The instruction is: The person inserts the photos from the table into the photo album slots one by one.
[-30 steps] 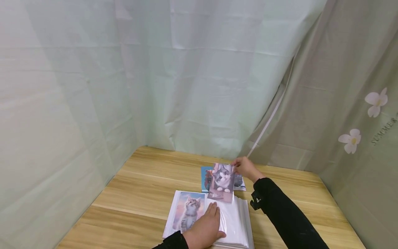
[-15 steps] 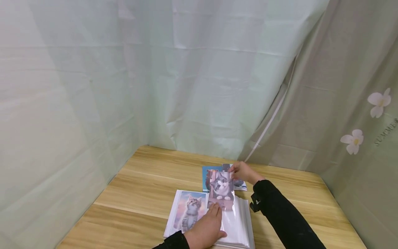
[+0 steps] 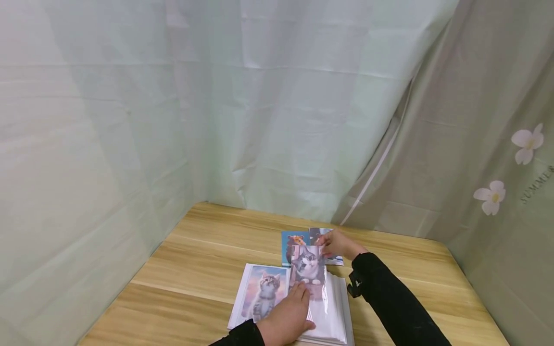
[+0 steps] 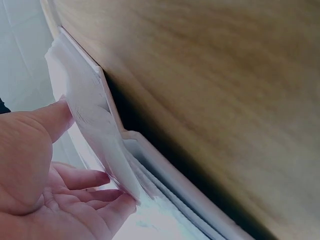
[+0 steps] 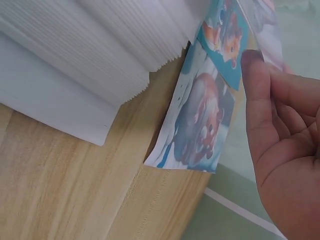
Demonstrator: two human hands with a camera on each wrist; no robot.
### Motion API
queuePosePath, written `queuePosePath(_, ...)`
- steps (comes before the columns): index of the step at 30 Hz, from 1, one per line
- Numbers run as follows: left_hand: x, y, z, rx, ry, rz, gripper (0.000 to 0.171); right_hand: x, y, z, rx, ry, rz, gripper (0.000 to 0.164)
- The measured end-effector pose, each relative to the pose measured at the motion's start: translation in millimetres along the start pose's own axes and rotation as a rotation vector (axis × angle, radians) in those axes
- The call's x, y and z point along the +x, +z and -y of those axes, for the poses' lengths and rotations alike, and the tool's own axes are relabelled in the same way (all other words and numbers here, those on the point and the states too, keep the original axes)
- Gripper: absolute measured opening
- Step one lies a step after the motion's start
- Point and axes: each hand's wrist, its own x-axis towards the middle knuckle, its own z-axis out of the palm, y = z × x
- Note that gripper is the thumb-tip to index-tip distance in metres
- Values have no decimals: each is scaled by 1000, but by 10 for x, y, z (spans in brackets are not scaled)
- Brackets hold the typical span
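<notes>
An open photo album (image 3: 337, 312) lies on the wooden table. Its left page shows a kitten picture (image 3: 265, 294) against a pink and blue sky. My right hand (image 3: 341, 244) pinches the upper right edge of a grey-and-white cat photo (image 3: 305, 270), whose lower part lies within the clear pocket of the right page. My left hand (image 3: 286, 315) rests flat on that page, fingertips at the photo's lower left. In the left wrist view, the fingers (image 4: 80, 177) touch the pocket sheet (image 4: 87, 95). The right wrist view shows thumb and forefinger (image 5: 257, 85) on the photo's edge.
Behind the album lie a blue animal picture (image 3: 286, 250) and another animal picture (image 5: 200, 120), partly covered by the right hand and cat photo. The wooden table (image 3: 195, 269) runs back to pale curtains (image 3: 281, 120). Several stacked pages (image 5: 110, 45) form the album's right side.
My right hand has moved the cat photo down toward me, deeper into the page pocket. More of the pictures behind shows. My left hand has stayed on the page.
</notes>
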Motion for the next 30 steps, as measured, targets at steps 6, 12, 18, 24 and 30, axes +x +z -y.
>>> queuePosePath(6, 34, 3, 0, 27, 2, 10, 76, -16, 12, -27, -6, -18, 23, 14)
queuePosePath(12, 37, -16, -2, 39, 0, 21, 76, -29, 71, -35, -20, -4, 14, 15)
queuePosePath(18, 4, -11, 10, 15, 8, 7, 75, 15, 172, -29, -204, -88, -15, 8)
queuePosePath(24, -20, 1, 1, 24, 36, -32, 73, 86, 262, -10, -381, -256, -100, 8)
queuePosePath(30, -22, 19, 33, -12, 50, -19, 71, 124, 324, 58, -489, -294, -111, 12)
